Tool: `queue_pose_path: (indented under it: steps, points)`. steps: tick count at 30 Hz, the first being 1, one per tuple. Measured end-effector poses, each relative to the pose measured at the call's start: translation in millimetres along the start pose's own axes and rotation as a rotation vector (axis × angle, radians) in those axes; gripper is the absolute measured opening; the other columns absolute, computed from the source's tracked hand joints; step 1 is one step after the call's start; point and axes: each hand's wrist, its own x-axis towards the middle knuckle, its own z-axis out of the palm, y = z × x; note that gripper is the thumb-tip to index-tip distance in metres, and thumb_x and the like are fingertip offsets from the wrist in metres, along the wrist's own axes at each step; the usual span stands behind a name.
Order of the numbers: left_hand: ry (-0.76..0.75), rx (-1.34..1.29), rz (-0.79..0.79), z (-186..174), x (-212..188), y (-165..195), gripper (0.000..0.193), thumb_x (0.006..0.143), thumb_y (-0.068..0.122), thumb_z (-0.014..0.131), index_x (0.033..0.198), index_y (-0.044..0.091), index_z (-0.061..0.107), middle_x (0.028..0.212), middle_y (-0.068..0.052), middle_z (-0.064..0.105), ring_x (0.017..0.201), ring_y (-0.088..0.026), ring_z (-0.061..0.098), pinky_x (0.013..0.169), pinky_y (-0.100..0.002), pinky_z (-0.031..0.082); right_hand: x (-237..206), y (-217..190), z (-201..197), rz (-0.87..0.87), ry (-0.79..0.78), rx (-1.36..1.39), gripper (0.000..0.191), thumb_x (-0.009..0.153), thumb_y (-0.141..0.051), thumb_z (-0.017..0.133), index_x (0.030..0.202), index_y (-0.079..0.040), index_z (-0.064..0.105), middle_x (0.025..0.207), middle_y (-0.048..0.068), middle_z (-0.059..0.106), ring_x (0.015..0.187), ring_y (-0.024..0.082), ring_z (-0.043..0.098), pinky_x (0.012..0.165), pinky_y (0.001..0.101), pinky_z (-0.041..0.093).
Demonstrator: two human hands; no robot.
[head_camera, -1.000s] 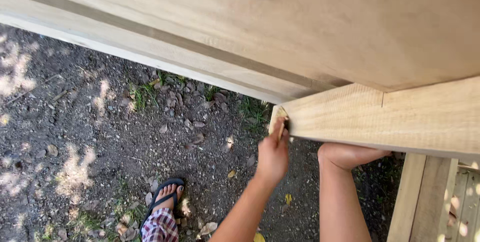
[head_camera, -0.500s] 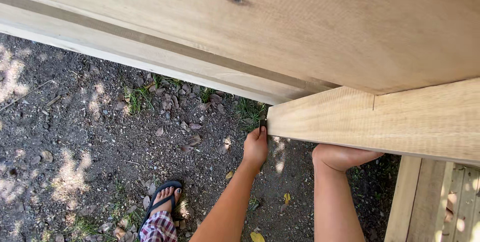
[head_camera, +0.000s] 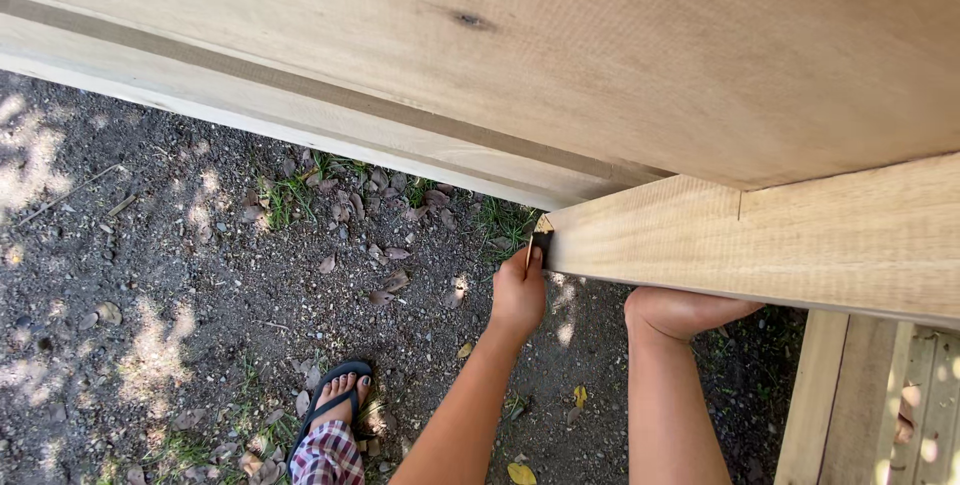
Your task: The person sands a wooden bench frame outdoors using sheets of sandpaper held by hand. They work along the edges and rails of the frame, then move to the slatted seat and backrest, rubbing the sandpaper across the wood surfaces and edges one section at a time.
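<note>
A pale wooden beam (head_camera: 780, 240) juts toward me beneath a broad wooden panel (head_camera: 520, 45). My left hand (head_camera: 518, 293) is closed around a small dark tool with a thin pale strip (head_camera: 538, 238), pressed against the beam's cut end. My right hand (head_camera: 680, 311) cups the underside of the beam from below, its fingers hidden under the wood. A short pencil-like mark (head_camera: 740, 207) shows on the beam's face.
Dark gravelly ground (head_camera: 150, 295) with dry leaves and grass tufts lies below. My foot in a black flip-flop (head_camera: 335, 400) stands at the lower left. Wooden slats (head_camera: 880, 405) rise at the lower right, with a long wooden rail (head_camera: 250, 110) under the panel.
My left hand dropped slightly from the beam's end, then came back up to it with the small tool. The right hand stayed under the beam. The view shifted a little.
</note>
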Motion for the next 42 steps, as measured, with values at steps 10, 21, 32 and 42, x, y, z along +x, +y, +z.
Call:
queue_pose_path:
  steps: [10, 21, 32, 42]
  points:
    - [-0.042, -0.234, 0.711, 11.2, -64.0, 101.8, 0.038, 0.111, 0.011, 0.052, 0.147, -0.001, 0.054, 0.150, -0.023, 0.059, 0.145, -0.030, 0.053, 0.120, -0.037, 0.039, 9.6, -0.3, 10.5, 0.212, -0.108, 0.395, 0.077, 0.096, -0.063, 0.034, 0.150, -0.009, 0.046, 0.154, 0.013, 0.047, 0.143, 0.031, 0.050, 0.122, 0.0478, 0.041]
    - [-0.121, -0.016, 0.241, -16.3, -69.6, 120.5, 0.038, 0.109, 0.028, 0.051, 0.134, 0.002, 0.064, 0.090, -0.018, 0.070, 0.080, -0.017, 0.058, 0.078, -0.033, 0.052, -103.1, -135.0, 45.4, -0.402, -0.262, -1.038, 0.031, 0.091, -0.019, 0.063, 0.120, -0.009, 0.060, 0.123, 0.013, 0.056, 0.119, 0.029, 0.054, 0.101, 0.0475, 0.042]
    - [-0.111, 0.114, 0.083, -14.8, -98.5, 131.9, 0.046, 0.105, 0.027, 0.049, 0.150, 0.019, 0.055, 0.086, -0.030, 0.068, 0.076, -0.034, 0.066, 0.077, -0.041, 0.054, -80.0, -157.7, 30.6, -0.337, -0.538, -1.709, 0.037, 0.071, -0.022, 0.074, 0.106, -0.016, 0.066, 0.113, 0.005, 0.064, 0.117, 0.029, 0.056, 0.095, 0.0501, 0.040]
    - [0.020, -0.223, 0.725, 5.0, -129.0, 176.7, 0.040, 0.109, 0.020, 0.048, 0.145, 0.004, 0.055, 0.137, -0.022, 0.067, 0.129, -0.025, 0.062, 0.108, -0.033, 0.043, -74.6, -176.2, 30.6, -0.316, -0.428, -1.601, 0.044, 0.068, -0.024, 0.075, 0.110, -0.016, 0.065, 0.114, 0.005, 0.064, 0.116, 0.030, 0.056, 0.092, 0.0530, 0.041]
